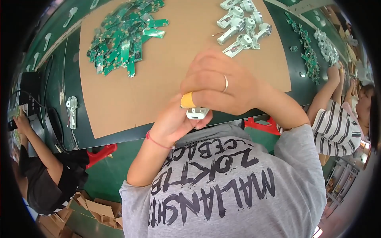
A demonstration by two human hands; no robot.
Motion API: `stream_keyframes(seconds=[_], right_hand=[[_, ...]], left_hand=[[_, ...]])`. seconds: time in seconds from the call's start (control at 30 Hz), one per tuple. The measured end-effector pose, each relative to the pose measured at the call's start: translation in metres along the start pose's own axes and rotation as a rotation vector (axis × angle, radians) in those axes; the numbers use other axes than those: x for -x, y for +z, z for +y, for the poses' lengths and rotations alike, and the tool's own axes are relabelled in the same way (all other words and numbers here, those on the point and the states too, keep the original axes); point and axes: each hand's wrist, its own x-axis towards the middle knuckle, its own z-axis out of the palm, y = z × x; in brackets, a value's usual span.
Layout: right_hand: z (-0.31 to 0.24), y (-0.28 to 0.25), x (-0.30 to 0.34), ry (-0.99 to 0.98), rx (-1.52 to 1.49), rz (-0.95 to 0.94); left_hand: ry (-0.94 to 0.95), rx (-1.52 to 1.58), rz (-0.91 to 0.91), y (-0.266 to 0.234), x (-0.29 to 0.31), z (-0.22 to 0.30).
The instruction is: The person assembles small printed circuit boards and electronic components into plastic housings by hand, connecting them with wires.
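Observation:
Close to my body, past the near table edge, a white plastic fan housing [197,114] shows its slotted end between my hands. My left hand [174,121] is closed around it from below, with the fingertips showing at its right side. Over the top curls my right hand [222,85], its fingers bent together and a yellow finger wrap [187,100] against the housing. Most of the housing is hidden by my fingers, and any small part between them cannot be made out.
On a brown cardboard sheet [158,71] lie a heap of green circuit boards [123,37] at left and several white fan bodies [242,27] at right. Another fan body [72,111] rests left of the sheet. People work at both sides; cardboard boxes [103,210] stand on the floor.

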Motion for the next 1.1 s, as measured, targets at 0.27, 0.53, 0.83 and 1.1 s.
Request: stream_keyframes(seconds=[0.27, 0.53, 0.83, 1.1], right_hand=[[0.000, -0.031, 0.009, 0.961, -0.011, -0.404], [-0.022, -0.007, 0.017, 1.090, -0.881, 0.036], [-0.017, 0.011, 0.026, 0.855, -0.271, 0.034], [-0.006, 0.018, 0.019, 1.158, -0.553, 0.074]], left_hand=[[0.539, -0.633, 0.430, 0.004, -0.002, 0.015], [0.825, -1.065, 0.305, 0.004, -0.003, 0.011], [0.790, -0.991, 0.428, 0.013, -0.005, 0.013], [0.786, -0.834, 0.410, 0.022, -0.019, 0.016]])
